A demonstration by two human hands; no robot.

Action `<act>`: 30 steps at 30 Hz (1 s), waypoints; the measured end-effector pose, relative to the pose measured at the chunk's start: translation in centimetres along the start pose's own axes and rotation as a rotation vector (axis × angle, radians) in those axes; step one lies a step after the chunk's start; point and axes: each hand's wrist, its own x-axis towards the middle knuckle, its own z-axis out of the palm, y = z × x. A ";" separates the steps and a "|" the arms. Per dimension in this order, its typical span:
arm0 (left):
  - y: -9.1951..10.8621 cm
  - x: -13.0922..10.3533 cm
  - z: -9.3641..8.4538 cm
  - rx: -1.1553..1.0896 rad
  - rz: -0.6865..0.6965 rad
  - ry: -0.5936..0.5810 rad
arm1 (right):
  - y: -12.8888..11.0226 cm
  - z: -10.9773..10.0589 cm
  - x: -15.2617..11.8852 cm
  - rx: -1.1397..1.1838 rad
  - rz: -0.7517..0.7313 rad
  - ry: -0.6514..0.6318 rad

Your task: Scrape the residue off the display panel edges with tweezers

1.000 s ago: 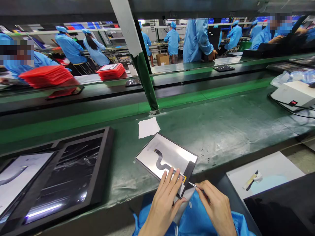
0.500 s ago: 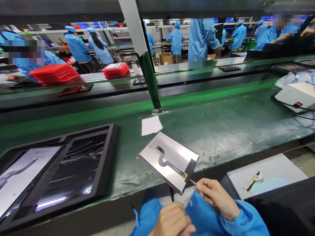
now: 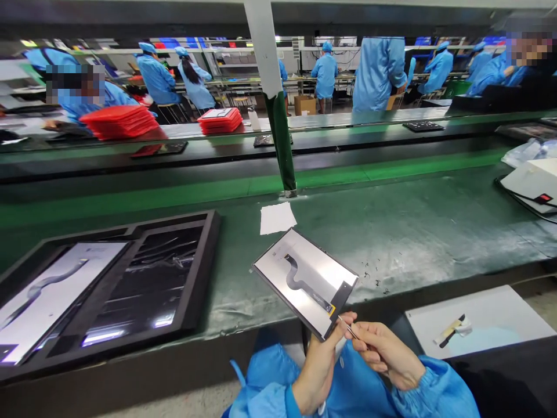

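Note:
A tablet-sized display panel [image 3: 311,261] lies back side up over the bench's front edge, tilted in the view. A dark S-shaped flex cable [image 3: 296,283] runs across its silvery back to a yellow-edged connector. At the panel's near corner is my left hand [image 3: 317,363], its thumb and fingers closed on the edge. My right hand [image 3: 385,348] pinches thin metal tweezers [image 3: 354,332], whose tip points at the corner by the connector, close to my left fingertips. Whether the tip touches the panel is too small to tell.
At left, a black foam tray [image 3: 204,261] holds another display panel [image 3: 65,290]. White paper [image 3: 278,218] lies behind my panel. A green-wrapped post [image 3: 281,139] rises from the bench. A white board [image 3: 478,316] sits lower right. Co-workers in blue sit beyond, near red foam sheets [image 3: 117,122].
My left hand has come up from my lap to the panel's near corner. My right hand stays beside it with the tweezers. The view has shifted slightly left.

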 end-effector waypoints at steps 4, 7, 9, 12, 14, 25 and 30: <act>-0.6 0.2 0.1 -0.026 0.006 0.070 | 0.9 0.2 -0.1 -0.153 -0.148 0.084; -0.9 0.3 0.2 -0.039 0.012 0.109 | 1.7 0.0 -0.3 -0.285 -0.224 0.121; -1.1 0.3 0.4 -0.051 0.016 0.131 | 2.3 -0.2 -0.5 -0.357 -0.255 0.159; -1.3 0.4 0.5 -0.064 0.006 0.143 | 2.9 -0.1 -0.7 -0.389 -0.288 0.216; -1.1 0.4 0.6 -0.064 0.004 0.134 | 3.0 0.1 -0.8 -0.351 -0.290 0.239; 0.0 -0.4 0.5 -0.031 0.022 0.029 | 2.1 0.7 -1.1 -0.130 -0.024 0.128; -0.5 0.1 0.7 -0.034 0.021 0.059 | 3.8 0.2 -0.7 -0.283 -0.283 0.267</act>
